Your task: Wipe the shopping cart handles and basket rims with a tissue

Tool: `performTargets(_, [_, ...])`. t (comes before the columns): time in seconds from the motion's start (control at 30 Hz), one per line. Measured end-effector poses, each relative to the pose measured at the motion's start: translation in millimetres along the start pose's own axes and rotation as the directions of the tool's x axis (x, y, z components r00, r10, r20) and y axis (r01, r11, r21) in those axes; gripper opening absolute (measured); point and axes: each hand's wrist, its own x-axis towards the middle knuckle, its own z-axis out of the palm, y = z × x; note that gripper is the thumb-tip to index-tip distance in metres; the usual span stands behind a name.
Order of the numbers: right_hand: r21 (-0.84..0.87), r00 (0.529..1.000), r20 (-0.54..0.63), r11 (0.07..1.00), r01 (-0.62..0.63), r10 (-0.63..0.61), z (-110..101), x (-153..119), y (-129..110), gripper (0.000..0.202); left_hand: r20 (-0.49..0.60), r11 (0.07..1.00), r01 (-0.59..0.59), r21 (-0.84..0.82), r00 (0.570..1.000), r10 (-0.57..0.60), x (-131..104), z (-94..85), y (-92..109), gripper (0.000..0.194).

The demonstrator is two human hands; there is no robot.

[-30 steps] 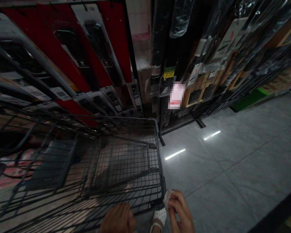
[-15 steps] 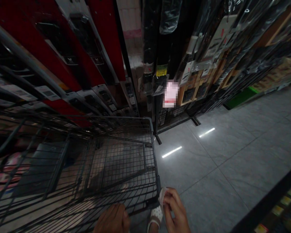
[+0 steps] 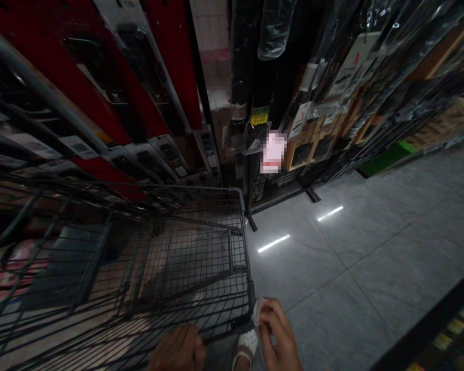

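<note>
A dark wire shopping cart (image 3: 237, 247) fills the lower left, with the floor showing through its mesh. My left hand (image 3: 180, 348) is closed at the cart's near rim, knuckles up; its fingertips are hidden underneath. Just right of the cart's front corner is my right hand (image 3: 277, 332), fingers curled in a pinch. Between its thumb and fingers is a small, crumpled whitish piece (image 3: 258, 310), like tissue or thin film; its exact kind is unclear. The piece is close to the corner post. Below, between my hands, a white shoe with holes (image 3: 246, 344) shows on a foot.
Packaged dark goods hang on a red display (image 3: 178, 67) beyond the cart. Long plastic-wrapped items (image 3: 272, 31) hang on a black rack, whose foot (image 3: 252, 222) juts onto the grey tiled floor (image 3: 332, 273). A low green-edged stand (image 3: 386, 158) is farther right. A shelf edge (image 3: 421, 330) crosses the lower right.
The view has shifted slightly, so the hanging goods appear a little lower and farther right. Both hands keep nearly the same place and shape beside the cart.
</note>
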Motion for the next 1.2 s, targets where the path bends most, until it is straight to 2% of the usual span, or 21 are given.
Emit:
performTargets(0.13, [-0.003,0.999,-0.011,0.999,-0.033,0.033,1,0,-6,0.023,0.051,0.998,0.059,-0.012,0.997,-0.058,-1,-1.1,5,0.027])
performTargets(0.3, [-0.011,0.985,-0.158,0.997,-0.070,0.068,7,12,-6,0.025,0.093,0.998,0.060,-0.025,0.994,-0.057,-2,-2.0,3,0.027])
performTargets(0.4, [-0.010,0.984,-0.171,0.999,-0.045,0.042,9,23,0,0.024,0.111,0.999,0.034,-0.041,0.993,-0.029,-2,-1.6,1,0.027])
performTargets(0.6, [0.000,0.980,-0.185,0.997,-0.076,0.074,11,28,4,0.022,0.123,0.992,0.121,-0.027,0.986,-0.116,-6,-1.2,8,0.031])
performTargets(0.83, [-0.016,0.976,-0.207,0.998,-0.068,0.063,10,33,0,0.027,0.113,0.999,0.032,-0.016,0.993,-0.030,-2,-4.5,3,0.025])
performTargets(0.97, [-0.013,0.976,-0.215,1.000,-0.015,0.012,13,59,10,0.030,0.063,1.000,-0.018,0.004,0.998,0.017,0,-4.8,-1,0.022])
performTargets(1.1, [0.009,0.974,-0.226,1.000,0.026,-0.023,22,102,25,0.032,0.024,0.998,-0.053,0.018,0.998,0.053,-1,-1.7,-4,0.024])
performTargets(1.2, [0.020,0.972,-0.234,0.999,0.045,-0.040,27,135,34,0.033,0.023,0.999,-0.034,0.031,0.999,0.033,-5,-2.8,-4,0.026])
